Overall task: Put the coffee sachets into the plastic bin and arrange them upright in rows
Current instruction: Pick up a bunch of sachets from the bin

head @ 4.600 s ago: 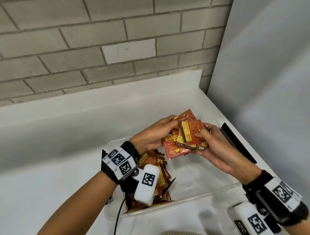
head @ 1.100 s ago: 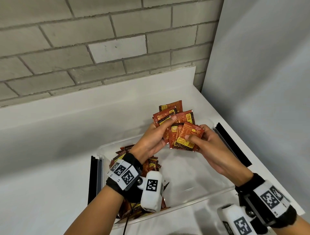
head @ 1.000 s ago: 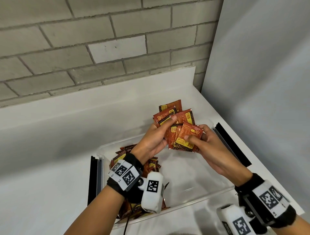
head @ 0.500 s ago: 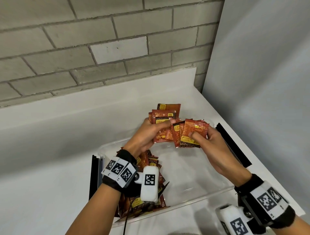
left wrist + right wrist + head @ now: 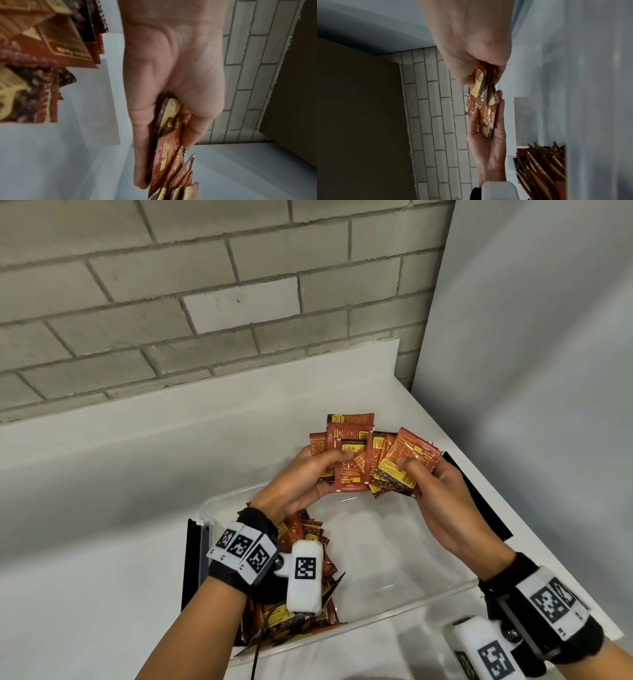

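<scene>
While above bin (image 5: 342,625) | both hands pinch fanned sachets (image 5: 352,453)

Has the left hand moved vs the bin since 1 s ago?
Yes. The left hand gripping its coffee sachets has drawn leftward from the right hand's sachets, judged against the plastic bin's far rim.

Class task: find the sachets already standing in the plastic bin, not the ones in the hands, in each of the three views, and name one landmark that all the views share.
Head view: sachets in the bin, lower centre, at the bin's left end, partly hidden by the left wrist.
Left wrist view: sachets in the bin, upper left corner, close and blurred.
Right wrist view: sachets in the bin, lower right.
Shared landmark: grey brick wall.
</scene>
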`<state>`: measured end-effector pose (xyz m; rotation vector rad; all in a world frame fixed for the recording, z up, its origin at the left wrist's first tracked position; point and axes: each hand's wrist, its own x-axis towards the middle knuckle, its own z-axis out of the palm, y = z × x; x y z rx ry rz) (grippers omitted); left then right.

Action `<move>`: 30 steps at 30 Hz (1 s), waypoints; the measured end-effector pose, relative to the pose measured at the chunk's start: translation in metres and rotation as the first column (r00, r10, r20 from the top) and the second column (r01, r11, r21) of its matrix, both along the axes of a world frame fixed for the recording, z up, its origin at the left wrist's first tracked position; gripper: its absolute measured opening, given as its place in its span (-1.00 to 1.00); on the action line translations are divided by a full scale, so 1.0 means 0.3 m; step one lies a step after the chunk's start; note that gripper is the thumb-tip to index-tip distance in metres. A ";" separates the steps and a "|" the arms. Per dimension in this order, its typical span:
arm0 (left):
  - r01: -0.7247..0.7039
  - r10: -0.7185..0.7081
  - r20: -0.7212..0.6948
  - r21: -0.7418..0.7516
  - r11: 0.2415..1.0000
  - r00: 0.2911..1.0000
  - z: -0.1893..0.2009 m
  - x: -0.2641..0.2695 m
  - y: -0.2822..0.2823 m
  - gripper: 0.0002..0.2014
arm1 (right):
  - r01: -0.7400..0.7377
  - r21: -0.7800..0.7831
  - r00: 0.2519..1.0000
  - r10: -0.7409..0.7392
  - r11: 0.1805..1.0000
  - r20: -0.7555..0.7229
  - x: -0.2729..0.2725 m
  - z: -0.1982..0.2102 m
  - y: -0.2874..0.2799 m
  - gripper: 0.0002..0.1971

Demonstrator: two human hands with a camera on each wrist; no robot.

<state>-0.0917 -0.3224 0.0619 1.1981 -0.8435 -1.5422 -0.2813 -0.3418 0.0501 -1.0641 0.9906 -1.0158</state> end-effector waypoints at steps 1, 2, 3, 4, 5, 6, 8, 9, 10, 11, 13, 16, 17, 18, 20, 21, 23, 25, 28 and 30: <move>-0.004 0.004 -0.004 -0.008 1.000 1.000 -0.003 0.000 0.000 -0.83 | 0.008 0.006 1.000 -0.008 1.000 0.009 -0.001 0.001 -0.001 -0.74; -0.008 0.008 -0.010 -0.016 1.000 1.000 -0.003 -0.001 0.000 -0.80 | 0.013 0.013 1.000 -0.013 1.000 0.016 -0.001 0.002 -0.001 -0.73; -0.015 0.015 -0.012 -0.028 0.999 1.000 -0.004 0.000 -0.001 -0.78 | 0.015 0.019 1.000 -0.016 1.000 0.019 -0.002 0.002 -0.003 -0.73; -0.020 0.019 -0.017 -0.043 0.999 1.000 -0.004 0.000 -0.001 -0.78 | 0.014 0.025 1.000 -0.014 1.000 0.025 -0.002 0.003 -0.003 -0.72; -0.027 0.026 -0.024 -0.051 0.998 0.999 -0.005 0.002 -0.003 -0.79 | 0.012 0.034 0.999 -0.013 0.999 0.034 -0.001 0.002 -0.003 -0.72; -0.034 0.033 -0.028 -0.057 0.998 0.999 -0.006 0.003 -0.003 -0.79 | 0.008 0.045 0.999 -0.010 0.999 0.045 0.000 0.003 -0.003 -0.73; -0.052 0.052 -0.015 -0.061 0.997 0.999 -0.013 0.003 -0.007 -0.80 | -0.007 0.065 0.998 0.003 0.998 0.060 0.003 0.003 -0.005 -0.76; -0.059 0.059 -0.008 -0.056 0.997 0.998 -0.017 0.001 -0.009 -0.80 | -0.020 0.073 0.998 0.015 0.997 0.063 0.005 0.003 -0.005 -0.78; -0.064 0.063 -0.007 -0.052 0.997 0.998 -0.017 -0.004 -0.010 -0.79 | -0.036 0.078 0.997 0.031 0.996 0.066 0.007 0.004 -0.004 -0.79; -0.069 0.069 -0.009 -0.049 0.996 0.998 -0.017 -0.007 -0.010 -0.78 | -0.051 0.084 0.997 0.045 0.995 0.069 0.008 0.004 -0.003 -0.79; -0.068 0.068 -0.010 -0.052 0.996 0.998 -0.012 -0.012 -0.008 -0.77 | -0.062 0.091 0.996 0.056 0.994 0.067 0.009 0.003 -0.002 -0.76; -0.072 0.072 0.002 -0.042 0.996 0.997 -0.003 -0.017 -0.006 -0.63 | -0.031 0.079 0.999 0.028 0.996 0.040 0.009 0.000 -0.003 -0.74; -0.084 0.084 -0.004 -0.027 0.996 0.996 -0.002 -0.017 -0.007 -0.61 | -0.016 0.069 0.999 0.014 0.997 0.031 0.008 0.000 -0.003 -0.73; -0.100 0.100 -0.017 -0.007 0.995 0.995 0.001 -0.015 -0.008 -0.63 | 0.001 0.057 1.000 -0.003 0.998 0.027 0.006 -0.001 -0.004 -0.72; -0.120 0.121 -0.043 0.021 0.993 0.992 0.005 -0.006 -0.009 -0.69 | 0.042 0.029 0.999 -0.043 0.999 0.029 -0.001 0.002 -0.007 -0.72; -0.116 0.117 -0.033 0.015 0.993 0.993 0.004 0.001 -0.009 -0.69 | 0.062 0.019 0.997 -0.063 0.998 0.033 -0.004 0.004 -0.008 -0.72; -0.064 0.065 0.046 -0.017 0.998 0.997 0.003 0.012 -0.005 -0.66 | 0.082 -0.003 0.996 -0.082 0.997 0.038 -0.008 0.009 -0.007 -0.73; 0.021 -0.017 0.127 -0.024 1.000 0.992 0.003 0.013 0.001 -0.63 | 0.069 -0.022 0.997 -0.068 0.997 0.030 -0.010 0.011 -0.004 -0.75; 0.123 -0.118 0.179 -0.014 0.992 0.977 0.007 0.008 0.010 -0.62 | 0.014 -0.029 1.000 -0.014 0.999 -0.001 -0.009 0.009 0.000 -0.77; 0.157 -0.152 0.194 -0.013 0.988 0.969 0.006 0.008 0.016 -0.62 | -0.028 -0.022 0.999 0.028 0.999 -0.026 -0.007 0.005 0.001 -0.76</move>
